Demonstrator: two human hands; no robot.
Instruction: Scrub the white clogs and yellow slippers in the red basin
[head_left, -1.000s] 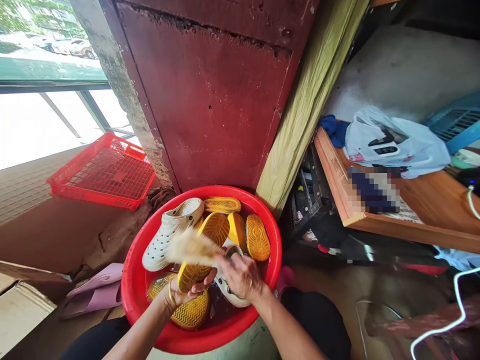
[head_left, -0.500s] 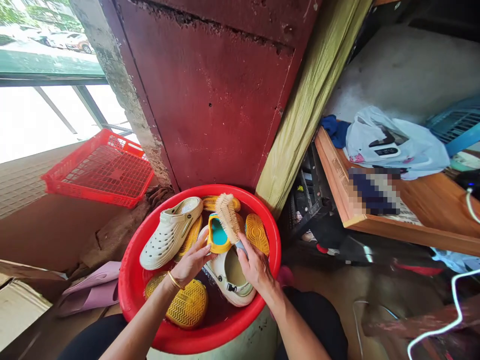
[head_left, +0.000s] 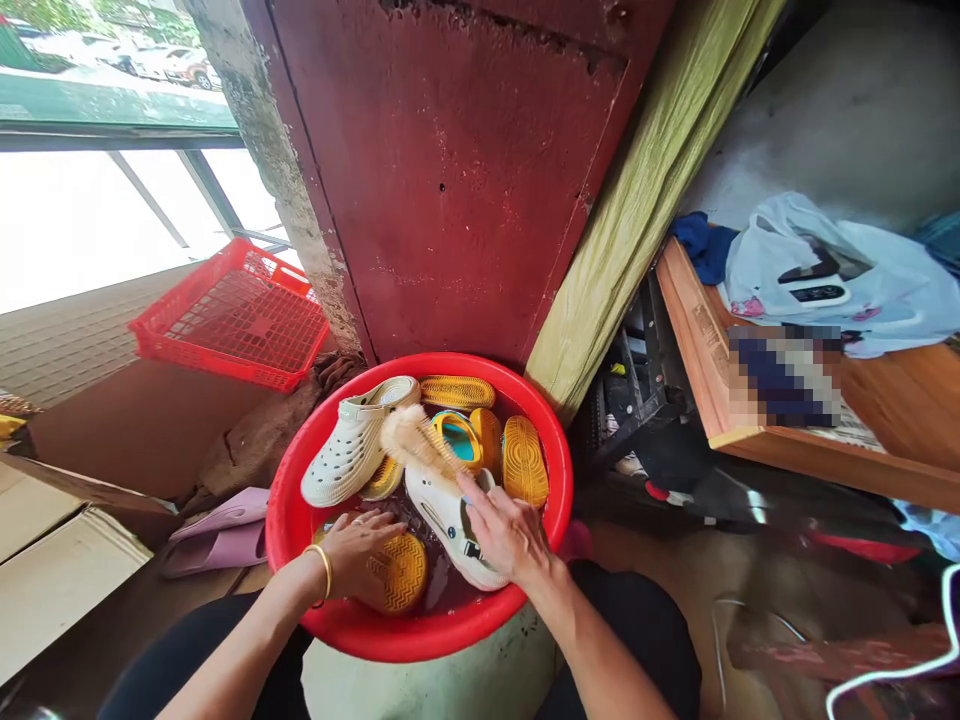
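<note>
A red basin of dark water and shoes stands between my knees. My right hand grips a scrub brush, its pale bristles slanting up and left over a white clog. My left hand lies with fingers stretched over a yellow-soled shoe at the near left; whether it touches the sole I cannot tell. Another white clog leans at the left rim. Toward the back right sit a small yellow shoe with a teal inside and an upturned yellow sole.
Left of the basin are a pair of lilac slippers, a cardboard box and a red crate. A dark red door rises behind. On the right, a wooden tray bears a white plastic bag.
My left hand has let go of the small yellow shoe, which now lies in the basin, and moved down left to another sole. The brush has swung left. The view has shifted slightly.
</note>
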